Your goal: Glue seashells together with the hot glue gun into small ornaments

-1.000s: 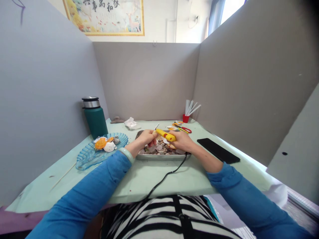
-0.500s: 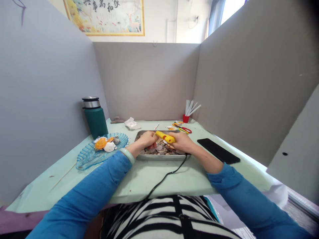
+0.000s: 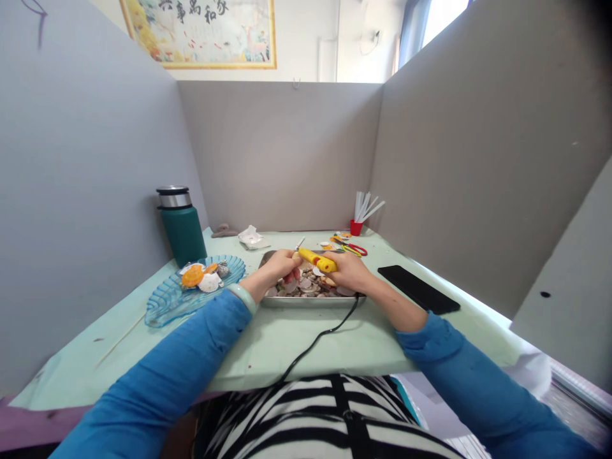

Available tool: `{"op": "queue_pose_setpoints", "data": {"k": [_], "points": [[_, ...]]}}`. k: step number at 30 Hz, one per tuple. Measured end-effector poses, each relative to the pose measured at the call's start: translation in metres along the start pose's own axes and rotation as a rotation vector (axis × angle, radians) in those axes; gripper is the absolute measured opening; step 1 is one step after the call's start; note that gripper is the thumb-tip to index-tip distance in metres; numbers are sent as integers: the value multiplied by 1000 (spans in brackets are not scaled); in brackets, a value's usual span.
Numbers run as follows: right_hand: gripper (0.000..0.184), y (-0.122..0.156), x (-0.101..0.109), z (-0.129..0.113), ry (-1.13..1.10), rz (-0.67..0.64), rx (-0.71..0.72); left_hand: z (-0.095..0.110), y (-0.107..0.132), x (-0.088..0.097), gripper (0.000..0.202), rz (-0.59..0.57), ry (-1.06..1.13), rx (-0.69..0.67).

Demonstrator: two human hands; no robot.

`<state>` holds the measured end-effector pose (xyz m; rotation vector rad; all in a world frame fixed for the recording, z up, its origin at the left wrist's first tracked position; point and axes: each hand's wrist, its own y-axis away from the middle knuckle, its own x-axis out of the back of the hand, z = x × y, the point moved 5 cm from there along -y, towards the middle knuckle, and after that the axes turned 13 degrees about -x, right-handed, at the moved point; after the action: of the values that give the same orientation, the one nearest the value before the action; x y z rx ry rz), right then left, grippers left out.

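My right hand is wrapped round a yellow hot glue gun, its nozzle end pointing left. A black cord trails from it toward my lap. Close to the nozzle, my left hand is closed in a pinch; the small thing in its fingers is hidden. Both hands hover over a metal tray full of loose seashells. Just behind the tray lies a thin white stick.
At left, a blue shell-shaped dish bears orange and white shells, beside a green bottle. A black phone lies right. Scissors, a red cup of white sticks and crumpled tissue sit at the back. Grey partitions enclose the table.
The hands and glue gun have barely moved; the gun is tilted very slightly differently near my left fingers. Everything else stays in place.
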<state>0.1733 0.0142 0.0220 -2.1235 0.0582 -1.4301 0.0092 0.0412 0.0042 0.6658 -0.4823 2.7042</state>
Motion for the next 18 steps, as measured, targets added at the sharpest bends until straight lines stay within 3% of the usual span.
{"op": "queue_pose_setpoints", "data": {"k": [18], "points": [[16, 0, 2, 0, 5, 16, 16, 1, 2, 1, 15, 4, 18, 14]]}}
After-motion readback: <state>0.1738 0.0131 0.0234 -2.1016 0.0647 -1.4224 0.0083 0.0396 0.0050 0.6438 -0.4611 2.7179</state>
